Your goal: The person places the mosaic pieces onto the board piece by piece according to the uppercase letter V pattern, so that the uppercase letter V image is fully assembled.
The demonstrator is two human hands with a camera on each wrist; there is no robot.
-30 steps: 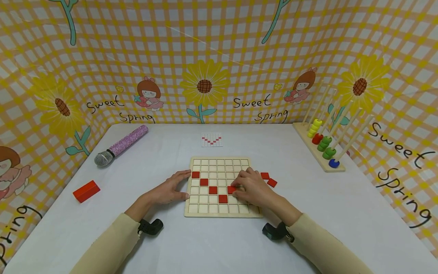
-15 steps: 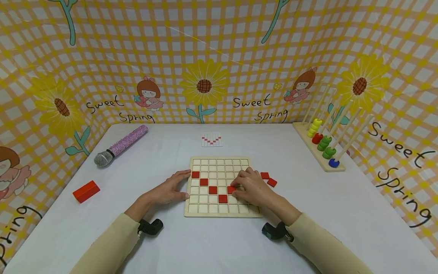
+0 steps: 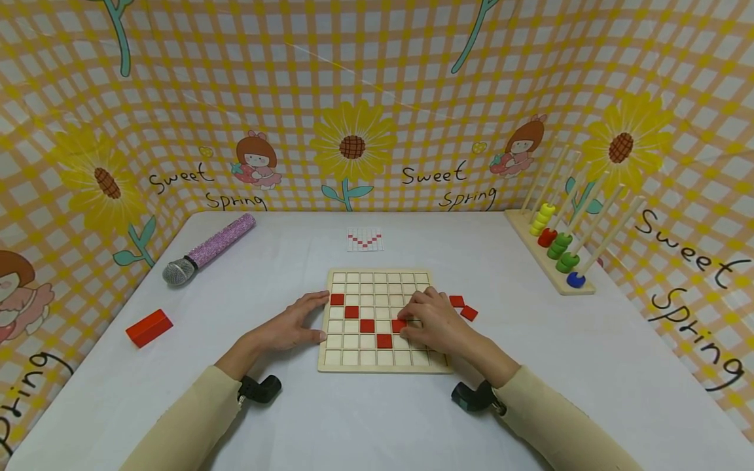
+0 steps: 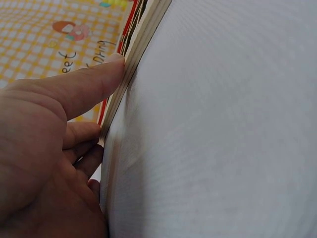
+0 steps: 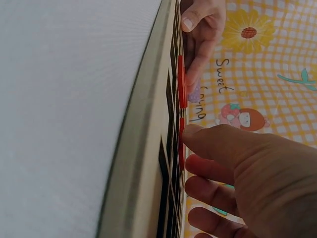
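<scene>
I am seeing a wooden grid board (image 3: 353,369) lying on a white table (image 3: 365,425). The left hand (image 3: 288,326) is touching its left edge, thumb and fingers apart. The right hand (image 3: 437,320) is pinching a red tile (image 3: 398,324) on the board, just right of centre. Four more tiles (image 3: 367,326) are stepping diagonally nearer from the left; two loose tiles (image 3: 456,301) are lying beside the right hand, and a pattern card (image 3: 364,240) is lying beyond.

Smooth wooden board (image 3: 383,369), glittery microphone handle (image 3: 224,241)

Red tiles (image 3: 367,326), cream gridded board (image 3: 383,369).
</scene>
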